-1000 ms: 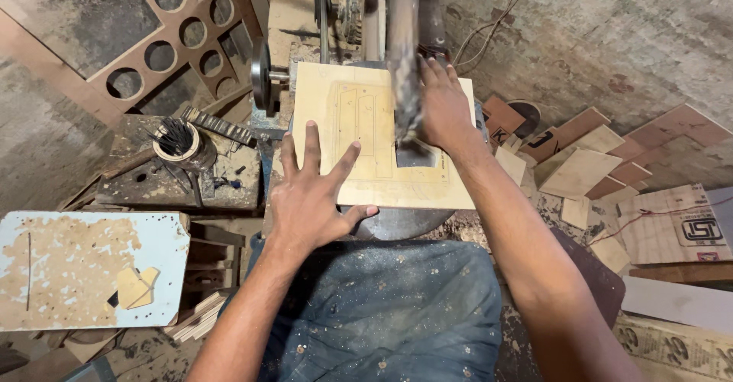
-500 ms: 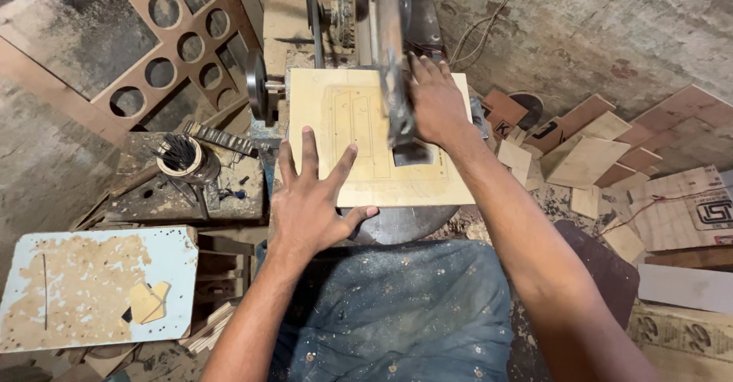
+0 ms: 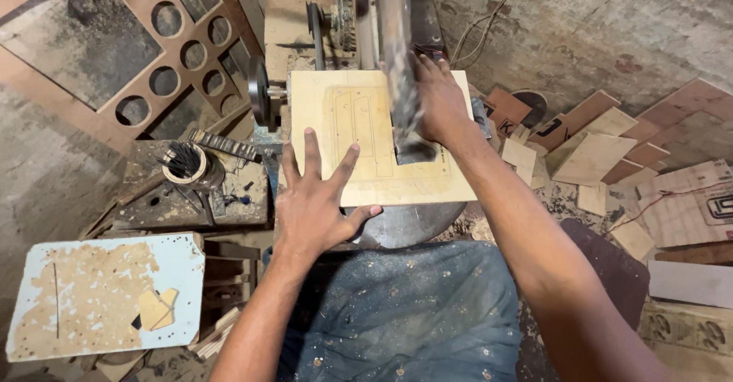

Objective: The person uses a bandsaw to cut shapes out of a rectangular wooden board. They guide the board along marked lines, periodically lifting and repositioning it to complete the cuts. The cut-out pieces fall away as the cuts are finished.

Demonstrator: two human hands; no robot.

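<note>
Head view: plywood sheet (image 3: 359, 134) with pencilled outlines is lying flat on the round saw table (image 3: 412, 225). Left hand (image 3: 317, 203) is pressing on the sheet's near-left part, fingers spread wide, holding nothing. Right hand (image 3: 439, 103) is lying flat on the far-right part, just beside the blurred saw arm (image 3: 397, 61). Cup of bits (image 3: 185, 162) is standing on the left bench

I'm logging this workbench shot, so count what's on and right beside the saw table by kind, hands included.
Bare hands pressing the sheet: 2, left hand, right hand
Pale square plywood sheet with pencilled outlines: 1
Round grey metal saw table: 1
Round tin of dark nails: 1
Total: 5
</note>
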